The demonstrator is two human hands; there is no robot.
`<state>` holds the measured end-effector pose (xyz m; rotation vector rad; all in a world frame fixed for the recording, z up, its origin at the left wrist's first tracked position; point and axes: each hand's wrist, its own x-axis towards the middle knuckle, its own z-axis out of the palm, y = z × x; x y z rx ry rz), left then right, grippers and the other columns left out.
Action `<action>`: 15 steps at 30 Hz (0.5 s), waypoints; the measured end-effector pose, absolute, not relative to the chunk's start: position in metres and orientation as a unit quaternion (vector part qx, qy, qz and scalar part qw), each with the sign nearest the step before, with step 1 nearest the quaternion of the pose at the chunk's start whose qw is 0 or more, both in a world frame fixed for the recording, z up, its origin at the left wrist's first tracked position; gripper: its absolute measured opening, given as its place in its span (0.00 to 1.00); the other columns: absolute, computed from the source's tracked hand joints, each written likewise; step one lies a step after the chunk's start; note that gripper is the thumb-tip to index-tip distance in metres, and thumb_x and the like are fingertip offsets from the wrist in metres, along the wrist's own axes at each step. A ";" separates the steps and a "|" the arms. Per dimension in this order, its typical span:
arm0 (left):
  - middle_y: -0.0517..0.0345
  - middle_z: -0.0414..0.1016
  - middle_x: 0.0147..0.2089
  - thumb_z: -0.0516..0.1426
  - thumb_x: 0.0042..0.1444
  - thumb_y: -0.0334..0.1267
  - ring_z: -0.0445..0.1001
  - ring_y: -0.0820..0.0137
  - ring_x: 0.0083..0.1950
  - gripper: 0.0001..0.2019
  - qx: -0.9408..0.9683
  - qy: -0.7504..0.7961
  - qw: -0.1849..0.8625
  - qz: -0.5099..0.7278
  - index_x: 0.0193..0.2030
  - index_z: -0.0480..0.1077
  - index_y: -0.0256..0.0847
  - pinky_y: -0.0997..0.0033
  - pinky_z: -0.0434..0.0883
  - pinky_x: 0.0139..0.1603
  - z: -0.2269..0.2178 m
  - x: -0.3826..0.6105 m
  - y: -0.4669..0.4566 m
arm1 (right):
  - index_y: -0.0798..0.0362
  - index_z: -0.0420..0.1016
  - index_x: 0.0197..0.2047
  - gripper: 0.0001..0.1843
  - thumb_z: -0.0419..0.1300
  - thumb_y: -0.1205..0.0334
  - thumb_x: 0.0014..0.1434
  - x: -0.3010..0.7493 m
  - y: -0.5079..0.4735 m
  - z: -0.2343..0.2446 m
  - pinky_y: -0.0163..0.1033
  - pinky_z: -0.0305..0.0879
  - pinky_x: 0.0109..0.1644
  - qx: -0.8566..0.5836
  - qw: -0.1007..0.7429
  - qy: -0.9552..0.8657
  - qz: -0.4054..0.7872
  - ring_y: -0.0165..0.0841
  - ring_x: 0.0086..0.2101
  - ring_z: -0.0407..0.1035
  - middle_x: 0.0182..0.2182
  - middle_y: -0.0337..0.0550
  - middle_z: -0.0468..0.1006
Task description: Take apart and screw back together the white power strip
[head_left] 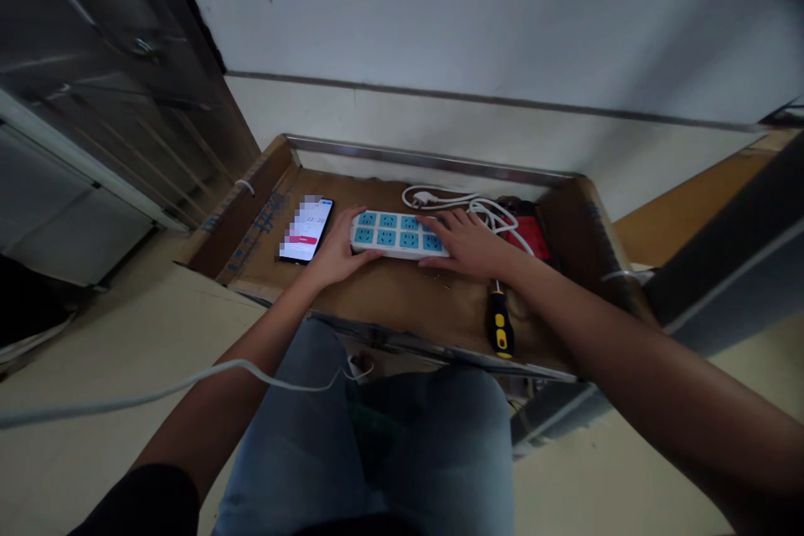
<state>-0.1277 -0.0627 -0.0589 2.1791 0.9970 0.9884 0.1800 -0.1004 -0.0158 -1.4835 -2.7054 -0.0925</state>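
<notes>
A white power strip (389, 233) with several teal socket faces lies flat on a brown cardboard-covered board (389, 289). My left hand (339, 247) grips its left end, and my right hand (461, 243) lies over its right end, hiding some sockets. Left of the strip, a smartphone (307, 230) lies with its screen lit, just beyond my left fingertips. A yellow-and-black screwdriver (501, 320) lies below my right wrist. Behind the strip runs a white cord with a plug (427, 198). A red object (528, 234) sits beyond my right hand, partly hidden.
A white wall (440, 17) rises behind the board, and a metal rail (427, 157) edges its far side. A grey metal cabinet (106, 75) stands at left. My jeans-covered legs (370, 444) are below the board's near edge, and a white cable (163, 389) crosses my left forearm.
</notes>
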 end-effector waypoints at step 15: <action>0.37 0.58 0.76 0.69 0.54 0.58 0.60 0.48 0.78 0.48 0.790 0.387 0.272 0.391 0.75 0.52 0.45 0.41 0.57 0.80 -0.057 -0.125 -0.065 | 0.51 0.53 0.78 0.48 0.45 0.28 0.67 0.181 -0.096 -0.015 0.67 0.62 0.66 -0.494 0.047 -0.868 -0.002 0.61 0.64 0.62 0.69 0.65 0.66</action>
